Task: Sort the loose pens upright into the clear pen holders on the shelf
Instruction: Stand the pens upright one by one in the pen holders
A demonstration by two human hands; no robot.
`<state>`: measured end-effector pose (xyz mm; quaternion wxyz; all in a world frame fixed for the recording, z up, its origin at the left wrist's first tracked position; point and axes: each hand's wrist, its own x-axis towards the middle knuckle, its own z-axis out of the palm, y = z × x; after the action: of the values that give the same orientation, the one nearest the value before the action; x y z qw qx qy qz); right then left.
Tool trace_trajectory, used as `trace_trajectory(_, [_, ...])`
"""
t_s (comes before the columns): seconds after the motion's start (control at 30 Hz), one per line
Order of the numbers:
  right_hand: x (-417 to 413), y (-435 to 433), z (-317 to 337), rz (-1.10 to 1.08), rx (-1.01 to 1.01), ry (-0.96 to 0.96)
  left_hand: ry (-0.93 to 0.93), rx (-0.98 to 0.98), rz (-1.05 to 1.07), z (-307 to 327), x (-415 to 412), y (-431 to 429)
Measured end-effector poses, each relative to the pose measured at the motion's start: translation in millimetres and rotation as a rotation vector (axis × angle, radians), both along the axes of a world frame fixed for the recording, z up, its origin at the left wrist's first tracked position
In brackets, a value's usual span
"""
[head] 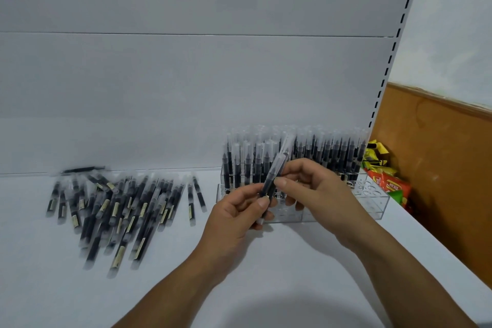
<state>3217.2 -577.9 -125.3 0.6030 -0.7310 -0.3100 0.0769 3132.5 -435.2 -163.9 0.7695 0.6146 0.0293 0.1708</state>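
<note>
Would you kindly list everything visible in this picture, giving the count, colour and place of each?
loose pens: many, black with clear caps, lying in a pile on the left of the shelf
upright pens: many, black with clear caps, standing in the holders
pen holders: count unclear, clear, right end of the shelf
held pen: at least one, black with clear cap, in front of the holders
shelf: one, white, foreground
back panel: white, behind the shelf
snack packets: several, yellow, red and green, right of the holders
wooden panel: one, orange-brown, far right
left hand: grips the held pen low
right hand: pinches the held pen
</note>
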Motion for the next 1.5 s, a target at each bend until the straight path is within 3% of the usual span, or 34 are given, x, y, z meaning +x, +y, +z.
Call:
trace_trajectory(0.2, [3,-4,5,-0.051,0.103,-0.013,0.004,-0.002,-0.013,-1,1,0])
trace_trajectory(0.37, [29,-19,26,-0.348,0.263,-0.130,0.013,-0.005,-0.005,-2,1,1])
trace_trajectory(0.7, [47,-9,9,-0.398,-0.186,-0.449,0.012,0.006,-0.018,-3,2,2])
trace_trajectory(0.8, [48,-5,-1,-0.353,-0.355,-0.424,0.016,0.011,-0.015,-3,2,2])
trace_trajectory(1.0, [48,-7,-7,-0.317,-0.493,-0.350,0.011,0.002,-0.016,-4,2,1])
trace_trajectory(1.17, [36,-16,-2,-0.383,-0.324,-0.370,-0.002,-0.021,-0.024,-3,2,1])
trace_trajectory(1.27, [19,-15,2,-0.180,-0.157,-0.280,-0.002,-0.017,-0.029,-4,2,1])
trace_trajectory(1.37, [5,-8,1,0.046,-0.147,-0.219,-0.011,-0.016,-0.056,-4,2,0])
trace_trajectory(1.5, [3,-2,-5,0.031,-0.073,-0.122,-0.015,0.025,-0.049,-6,2,-1])
